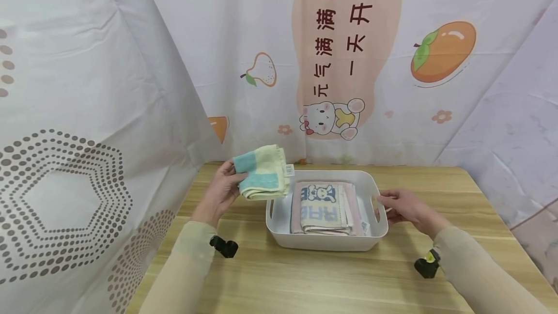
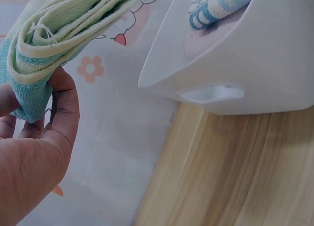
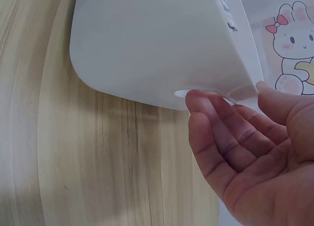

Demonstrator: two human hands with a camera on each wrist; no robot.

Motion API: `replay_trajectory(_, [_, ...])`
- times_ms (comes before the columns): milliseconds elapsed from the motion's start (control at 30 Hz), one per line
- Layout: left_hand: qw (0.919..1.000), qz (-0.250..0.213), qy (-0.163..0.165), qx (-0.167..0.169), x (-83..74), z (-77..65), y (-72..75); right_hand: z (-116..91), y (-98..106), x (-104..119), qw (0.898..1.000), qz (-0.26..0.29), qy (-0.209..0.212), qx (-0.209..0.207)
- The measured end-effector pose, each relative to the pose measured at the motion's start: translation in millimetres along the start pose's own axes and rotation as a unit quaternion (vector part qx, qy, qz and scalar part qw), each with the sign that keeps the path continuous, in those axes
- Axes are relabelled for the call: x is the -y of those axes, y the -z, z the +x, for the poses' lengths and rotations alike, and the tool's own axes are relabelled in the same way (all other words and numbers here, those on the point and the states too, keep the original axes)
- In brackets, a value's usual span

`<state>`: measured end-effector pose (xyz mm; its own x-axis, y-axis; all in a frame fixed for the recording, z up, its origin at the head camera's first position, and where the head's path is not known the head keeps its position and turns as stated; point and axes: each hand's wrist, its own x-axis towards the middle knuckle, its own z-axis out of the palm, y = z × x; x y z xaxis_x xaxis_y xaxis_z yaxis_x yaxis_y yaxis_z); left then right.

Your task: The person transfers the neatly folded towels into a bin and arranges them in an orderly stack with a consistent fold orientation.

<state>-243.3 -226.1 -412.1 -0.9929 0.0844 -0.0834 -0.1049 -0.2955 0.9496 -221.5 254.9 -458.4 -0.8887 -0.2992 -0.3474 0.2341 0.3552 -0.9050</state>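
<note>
My left hand (image 1: 223,187) grips a folded towel (image 1: 261,173) in blue-green and pale yellow by its left edge. It is raised just above the left rim of a white plastic basket (image 1: 327,243), and a small white tag hangs at its right side. In the left wrist view, thumb and fingers pinch the towel's folded end (image 2: 29,96). At the basket's right handle hole is my right hand (image 1: 403,207). The right wrist view shows its thumb at the rim and its curled fingertips at the handle opening (image 3: 180,93).
Inside the basket lie a folded cream and blue towel (image 1: 322,210) with a printed figure and, beneath it, a pink towel (image 1: 296,212). The basket stands on a wooden table (image 1: 305,285). Printed curtains (image 1: 253,110) hang behind and at both sides.
</note>
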Motion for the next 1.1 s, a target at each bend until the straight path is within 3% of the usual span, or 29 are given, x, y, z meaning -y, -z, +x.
replay_trajectory(400, [0.9996,-0.007,0.018,0.022,-0.2,1.2,-21.7,0,0,10,0.995,-0.060,0.026,-0.071])
replay_trajectory(733, [0.9990,-0.011,0.023,0.036,2.6,4.3,-37.6,-1,-3,30,0.981,-0.100,0.074,-0.150])
replay_trajectory(867, [0.9986,-0.018,0.028,0.042,4.6,5.1,-44.3,-2,-10,39,0.981,-0.101,0.086,-0.143])
replay_trajectory(1100, [0.9977,-0.010,0.031,0.059,8.1,4.1,-56.7,-1,-27,51,0.988,-0.072,0.098,-0.093])
